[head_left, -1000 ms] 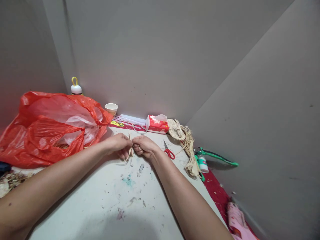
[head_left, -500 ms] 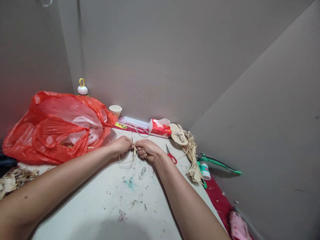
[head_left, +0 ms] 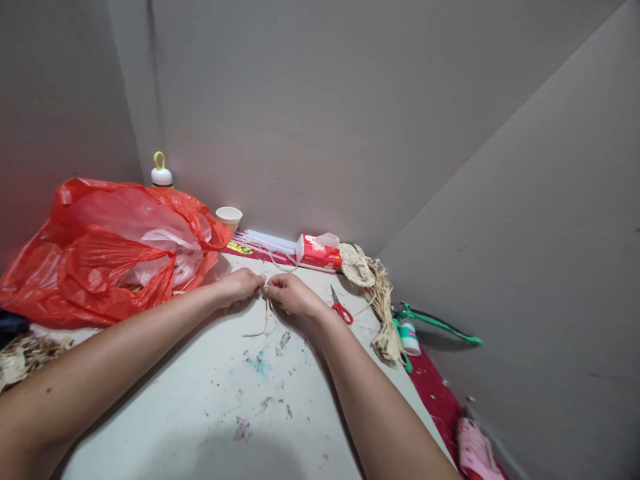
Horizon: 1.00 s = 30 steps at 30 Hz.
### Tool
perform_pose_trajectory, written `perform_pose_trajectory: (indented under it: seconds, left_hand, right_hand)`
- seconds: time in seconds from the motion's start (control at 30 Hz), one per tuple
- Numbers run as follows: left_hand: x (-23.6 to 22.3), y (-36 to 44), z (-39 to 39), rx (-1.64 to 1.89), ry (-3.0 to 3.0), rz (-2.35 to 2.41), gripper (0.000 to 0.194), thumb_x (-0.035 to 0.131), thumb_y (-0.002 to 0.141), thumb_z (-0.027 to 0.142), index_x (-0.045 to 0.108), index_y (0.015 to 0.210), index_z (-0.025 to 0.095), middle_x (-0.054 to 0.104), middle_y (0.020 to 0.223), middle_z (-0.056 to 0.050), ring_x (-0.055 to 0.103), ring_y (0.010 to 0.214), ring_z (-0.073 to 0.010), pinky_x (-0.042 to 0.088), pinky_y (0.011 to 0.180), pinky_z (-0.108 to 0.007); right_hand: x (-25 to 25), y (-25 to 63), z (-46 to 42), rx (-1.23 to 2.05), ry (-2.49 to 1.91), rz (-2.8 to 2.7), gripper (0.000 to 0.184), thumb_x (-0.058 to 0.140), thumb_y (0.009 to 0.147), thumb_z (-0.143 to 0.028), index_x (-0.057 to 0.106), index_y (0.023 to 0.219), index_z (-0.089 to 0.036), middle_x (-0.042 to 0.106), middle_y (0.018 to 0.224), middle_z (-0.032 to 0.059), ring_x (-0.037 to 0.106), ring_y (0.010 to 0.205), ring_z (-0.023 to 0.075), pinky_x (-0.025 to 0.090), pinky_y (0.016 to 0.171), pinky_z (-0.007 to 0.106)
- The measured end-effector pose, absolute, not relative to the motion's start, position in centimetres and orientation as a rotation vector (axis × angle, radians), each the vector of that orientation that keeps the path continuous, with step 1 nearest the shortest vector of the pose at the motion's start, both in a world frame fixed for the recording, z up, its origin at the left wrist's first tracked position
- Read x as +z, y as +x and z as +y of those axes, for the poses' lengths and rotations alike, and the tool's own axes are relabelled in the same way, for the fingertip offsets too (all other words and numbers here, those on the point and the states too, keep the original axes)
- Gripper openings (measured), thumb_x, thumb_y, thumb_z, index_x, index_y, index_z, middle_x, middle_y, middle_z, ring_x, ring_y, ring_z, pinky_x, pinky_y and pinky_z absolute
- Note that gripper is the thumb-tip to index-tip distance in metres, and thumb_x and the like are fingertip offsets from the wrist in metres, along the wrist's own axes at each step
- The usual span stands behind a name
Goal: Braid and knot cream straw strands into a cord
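Observation:
Over the far part of the white table (head_left: 200, 393), my left hand (head_left: 245, 285) and my right hand (head_left: 293, 293) meet, fingertips nearly touching. Both are closed in a pinch on pale, dry straw-like strands (head_left: 267, 312). Loose ends hang below the fingers, and one thin end stands up above them. How the strands cross between the fingertips is too small to make out. Red-handled scissors (head_left: 342, 308) lie to the right of my right hand. Further right are a woven straw piece (head_left: 356, 267) and a bundle of the same dry strands (head_left: 384, 313).
A large red plastic bag (head_left: 100, 267) fills the left side, with straw scraps (head_left: 30, 357) before it. At the back are a bottle (head_left: 161, 176), a paper cup (head_left: 229, 216) and a tissue pack (head_left: 320, 253). Green-handled pliers (head_left: 440, 325) and a small white-green bottle (head_left: 409, 339) lie right.
My right hand has turned over slightly, with its back now more upward. The loop of strand below the hands has dropped into a hanging end. The view has shifted a little.

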State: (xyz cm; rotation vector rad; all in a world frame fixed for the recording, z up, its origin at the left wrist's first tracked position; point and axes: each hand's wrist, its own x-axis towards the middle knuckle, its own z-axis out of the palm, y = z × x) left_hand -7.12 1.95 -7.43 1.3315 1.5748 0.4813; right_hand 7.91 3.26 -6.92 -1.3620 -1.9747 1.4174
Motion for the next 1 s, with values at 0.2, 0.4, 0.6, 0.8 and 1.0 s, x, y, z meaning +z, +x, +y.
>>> perform_pose_trajectory:
  seconds: [0.2, 0.4, 0.6, 0.8, 1.0]
  left_hand:
    - [-7.9, -7.2, 2.1, 0.494, 1.337, 1.573, 0.014, 0.048, 0.075, 0.026, 0.048, 0.063, 0.018, 0.030, 0.040, 0.006, 0.025, 0.032, -0.0068, 0.015, 0.038, -0.022]
    - [-7.9, -7.2, 2.1, 0.529, 1.347, 1.567, 0.017, 0.050, 0.076, 0.025, 0.051, 0.062, 0.016, 0.035, 0.042, 0.005, 0.027, 0.033, -0.0069, 0.015, 0.038, -0.023]
    - [-7.7, -7.3, 2.2, 0.554, 1.273, 1.485, 0.019, 0.050, 0.076, 0.025, 0.047, 0.059, 0.018, 0.030, 0.040, 0.007, 0.024, 0.032, -0.0060, 0.013, 0.038, -0.023]
    - [-7.2, -7.8, 2.4, 0.592, 1.107, 1.336, 0.026, 0.057, 0.073, 0.024, 0.040, 0.054, 0.017, 0.029, 0.040, 0.008, 0.020, 0.034, -0.0036, 0.011, 0.037, -0.022]
    - [-7.0, -7.7, 2.4, 0.603, 1.102, 1.338, 0.033, 0.061, 0.069, 0.021, 0.035, 0.050, 0.017, 0.027, 0.037, 0.009, 0.019, 0.034, -0.0026, 0.009, 0.038, -0.021]
  right_hand:
    - [-7.5, 8.0, 3.6, 0.949, -1.322, -2.276, 0.016, 0.052, 0.072, -0.018, 0.049, 0.057, -0.015, 0.044, 0.051, -0.0039, 0.037, 0.049, 0.0075, 0.026, 0.046, 0.020]
    - [-6.2, 8.5, 3.4, 1.150, -1.418, -2.114, 0.016, 0.048, 0.073, -0.023, 0.053, 0.059, -0.015, 0.042, 0.047, -0.0046, 0.035, 0.045, 0.0077, 0.026, 0.043, 0.020]
    - [-6.0, 7.5, 2.7, 1.207, -1.365, -2.020, 0.017, 0.046, 0.073, -0.023, 0.051, 0.059, -0.016, 0.039, 0.046, -0.0056, 0.033, 0.043, 0.0074, 0.024, 0.042, 0.020]
    - [-6.5, 6.4, 1.6, 0.763, -1.342, -2.381, 0.018, 0.046, 0.076, -0.019, 0.063, 0.072, -0.016, 0.063, 0.069, 0.0031, 0.051, 0.063, 0.0130, 0.035, 0.056, 0.022]
    - [-5.1, 6.0, 0.3, 0.444, -1.519, -2.618, 0.026, 0.044, 0.081, -0.023, 0.068, 0.088, -0.017, 0.069, 0.087, 0.0107, 0.059, 0.074, 0.0193, 0.036, 0.060, 0.026]
